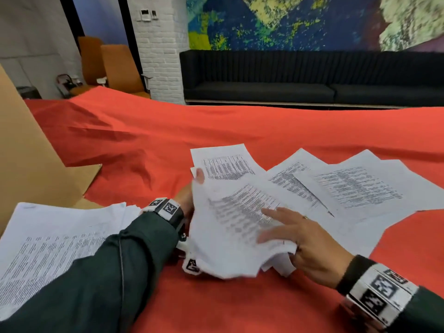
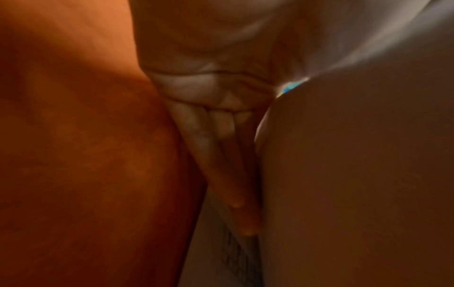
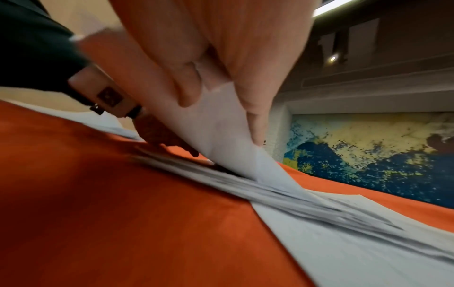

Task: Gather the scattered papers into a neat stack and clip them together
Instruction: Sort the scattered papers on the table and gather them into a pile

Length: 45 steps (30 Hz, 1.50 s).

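A loose bundle of printed sheets (image 1: 230, 231) is lifted off the red cloth between both hands. My left hand (image 1: 192, 200) grips its left edge, thumb on top and fingers (image 2: 221, 155) underneath. My right hand (image 1: 298, 239) holds the near right corner. In the right wrist view my right hand (image 3: 223, 120) pinches a raised sheet (image 3: 233, 155). More sheets (image 1: 355, 188) lie fanned out to the right, partly under the bundle. A separate pile of papers (image 1: 48, 241) lies under my left forearm. No clip is in view.
The red cloth (image 1: 216, 126) covers the table and is rumpled at the far left. A sheet of brown cardboard (image 1: 28, 152) lies at the left edge. A black sofa (image 1: 312, 78) and a white brick pillar (image 1: 163, 56) stand beyond the table.
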Tool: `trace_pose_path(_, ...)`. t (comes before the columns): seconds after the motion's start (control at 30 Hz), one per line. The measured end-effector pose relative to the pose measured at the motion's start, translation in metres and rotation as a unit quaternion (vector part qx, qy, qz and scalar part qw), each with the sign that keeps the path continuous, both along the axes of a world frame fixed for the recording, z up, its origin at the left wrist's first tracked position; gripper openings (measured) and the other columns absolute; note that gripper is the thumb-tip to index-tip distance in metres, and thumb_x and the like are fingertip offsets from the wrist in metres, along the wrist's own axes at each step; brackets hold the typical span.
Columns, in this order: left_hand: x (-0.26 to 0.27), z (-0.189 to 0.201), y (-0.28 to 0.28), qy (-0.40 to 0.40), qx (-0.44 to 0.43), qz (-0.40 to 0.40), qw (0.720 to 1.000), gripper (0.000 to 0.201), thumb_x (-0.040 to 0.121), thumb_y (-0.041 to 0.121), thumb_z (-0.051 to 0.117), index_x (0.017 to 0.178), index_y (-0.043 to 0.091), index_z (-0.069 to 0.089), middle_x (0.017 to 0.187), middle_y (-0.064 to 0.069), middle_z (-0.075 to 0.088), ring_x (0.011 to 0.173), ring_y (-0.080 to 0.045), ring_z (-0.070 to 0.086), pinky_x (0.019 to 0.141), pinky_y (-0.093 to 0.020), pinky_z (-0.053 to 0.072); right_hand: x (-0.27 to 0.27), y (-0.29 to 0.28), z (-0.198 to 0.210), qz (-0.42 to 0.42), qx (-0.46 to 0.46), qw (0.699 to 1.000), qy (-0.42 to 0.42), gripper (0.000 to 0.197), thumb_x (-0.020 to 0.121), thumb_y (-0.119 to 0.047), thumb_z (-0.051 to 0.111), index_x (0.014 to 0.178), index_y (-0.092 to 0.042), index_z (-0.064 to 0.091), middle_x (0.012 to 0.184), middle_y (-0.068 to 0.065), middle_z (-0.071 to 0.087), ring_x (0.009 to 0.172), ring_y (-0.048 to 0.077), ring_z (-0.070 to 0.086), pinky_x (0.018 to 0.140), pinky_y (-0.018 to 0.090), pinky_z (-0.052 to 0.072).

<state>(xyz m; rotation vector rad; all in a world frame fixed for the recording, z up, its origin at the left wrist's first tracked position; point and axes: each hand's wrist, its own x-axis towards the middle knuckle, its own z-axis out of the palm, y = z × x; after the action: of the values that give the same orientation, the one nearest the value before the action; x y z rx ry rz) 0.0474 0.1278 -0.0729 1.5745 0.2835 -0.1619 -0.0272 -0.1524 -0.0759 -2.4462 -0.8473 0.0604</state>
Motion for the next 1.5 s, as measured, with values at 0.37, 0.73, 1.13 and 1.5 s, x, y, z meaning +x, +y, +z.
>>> trace_pose_path(0.37, -0.029, -0.007, 0.013, 0.061, 0.298, -0.08, 0.949, 0.042, 0.082, 0.025, 0.085, 0.114, 0.002, 0.07, 0.106, -0.004, 0.072, 0.092, -0.023, 0.066, 0.076, -0.027, 0.051, -0.014, -0.018, 0.007, 0.014, -0.151, 0.981, 0.117, 0.07, 0.083, 0.004, 0.055, 0.121, -0.055, 0.065, 0.165, -0.015, 0.005, 0.151, 0.008, 0.023, 0.111, 0.009, 0.017)
trace_pose_path(0.73, -0.031, 0.091, 0.003, -0.27, 0.072, 0.097, 0.955, 0.037, 0.073, 0.025, 0.088, 0.105, 0.012, 0.077, 0.1, -0.002, 0.079, 0.093, -0.017, 0.077, 0.091, -0.043, 0.061, 0.031, -0.029, 0.087, -0.214, 0.379, 0.893, 0.112, 0.068, 0.045, -0.01, 0.056, 0.112, -0.001, 0.062, 0.1, 0.019, 0.058, 0.093, 0.03, 0.052, 0.08, 0.044, 0.039)
trace_pose_path(1.13, -0.044, 0.152, -0.029, -0.425, 0.134, 0.165, 0.88, 0.019, 0.082, 0.02, 0.081, 0.097, 0.009, 0.076, 0.084, 0.011, 0.073, 0.075, 0.002, 0.07, 0.07, -0.022, 0.059, 0.005, -0.063, 0.176, -0.178, 0.469, 0.851, 0.156, 0.057, 0.07, -0.011, 0.061, 0.127, -0.01, 0.06, 0.128, 0.011, 0.069, 0.121, 0.027, 0.064, 0.11, 0.04, 0.043)
trace_pose_path(1.5, -0.066, 0.146, -0.067, -0.423, 0.138, -0.028, 0.895, 0.03, 0.084, 0.001, 0.079, 0.106, 0.017, 0.067, 0.093, 0.016, 0.068, 0.077, 0.017, 0.066, 0.075, -0.005, 0.051, 0.001, -0.013, 0.151, -0.206, 0.483, 0.847, -0.084, 0.041, 0.071, -0.001, 0.064, 0.112, -0.008, 0.061, 0.114, 0.016, 0.072, 0.105, 0.034, 0.071, 0.09, 0.055, 0.058)
